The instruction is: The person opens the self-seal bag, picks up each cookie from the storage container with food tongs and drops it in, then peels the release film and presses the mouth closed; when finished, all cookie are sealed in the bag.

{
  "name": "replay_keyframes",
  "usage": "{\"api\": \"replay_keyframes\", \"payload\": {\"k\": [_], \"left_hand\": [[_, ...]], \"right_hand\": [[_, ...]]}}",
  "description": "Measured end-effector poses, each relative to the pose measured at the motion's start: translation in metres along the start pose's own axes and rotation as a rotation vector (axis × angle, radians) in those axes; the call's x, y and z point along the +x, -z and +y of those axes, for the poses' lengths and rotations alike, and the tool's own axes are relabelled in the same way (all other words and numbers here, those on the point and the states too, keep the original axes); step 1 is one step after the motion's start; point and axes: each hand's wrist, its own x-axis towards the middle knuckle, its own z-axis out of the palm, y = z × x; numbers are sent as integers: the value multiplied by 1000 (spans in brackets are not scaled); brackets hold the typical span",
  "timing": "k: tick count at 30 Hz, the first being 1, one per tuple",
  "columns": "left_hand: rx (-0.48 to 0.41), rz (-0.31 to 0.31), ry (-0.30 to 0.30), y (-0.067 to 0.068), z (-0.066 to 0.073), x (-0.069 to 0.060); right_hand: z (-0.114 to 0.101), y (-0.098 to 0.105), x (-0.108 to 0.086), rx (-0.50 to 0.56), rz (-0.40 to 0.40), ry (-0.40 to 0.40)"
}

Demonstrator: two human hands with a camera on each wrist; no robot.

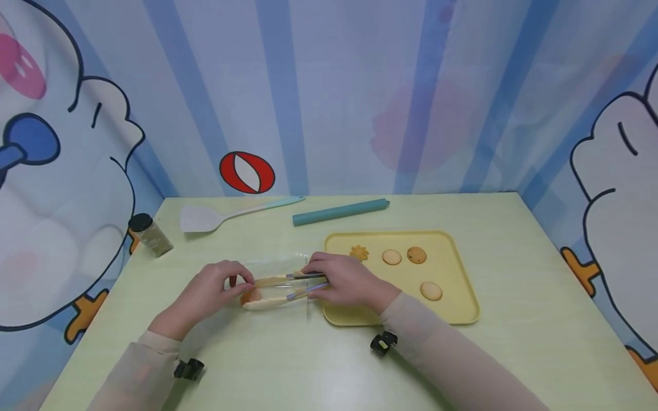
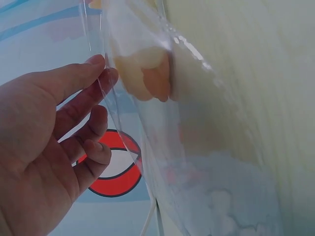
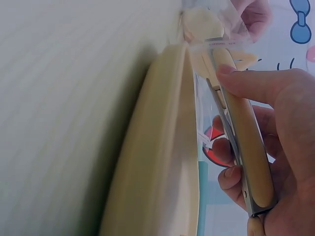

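Observation:
Thumb and index finger of my left hand (image 1: pixel 205 294) pinch the edge of a clear plastic bag (image 2: pixel 172 128). My right hand (image 1: pixel 352 279) grips metal tongs with pale cream grips (image 3: pixel 251 152), near the tray's left side. The tong tips reach left into the bag, around a brownish-orange cookie (image 1: pixel 252 295). In the left wrist view, an orange-brown piece (image 2: pixel 156 82) shows through the plastic beside the pale tong ends. A yellow tray (image 1: pixel 390 291) holds a flower-shaped cookie (image 1: pixel 358 253), a speckled round cookie (image 1: pixel 417 254) and two pale round cookies (image 1: pixel 392 257).
A white spatula (image 1: pixel 203 218) with a pale blue handle lies at the table's back left. Beside it is a teal rod (image 1: pixel 341 212). A shaker jar (image 1: pixel 150 235) with a black lid stands at the left edge. Printed cloth walls surround the table's back and sides.

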Motion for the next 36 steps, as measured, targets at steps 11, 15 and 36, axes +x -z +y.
{"api": "replay_keyframes", "payload": {"k": [11, 15, 36], "left_hand": [[-20, -12, 0, 1, -2, -1], [-25, -22, 4, 1, -1, 0], [-6, -24, 32, 3, -2, 0]], "right_hand": [[-3, -1, 1, 13, -55, -52], [1, 2, -9, 39, -51, -80], [31, 42, -108, 53, 119, -246]]}}
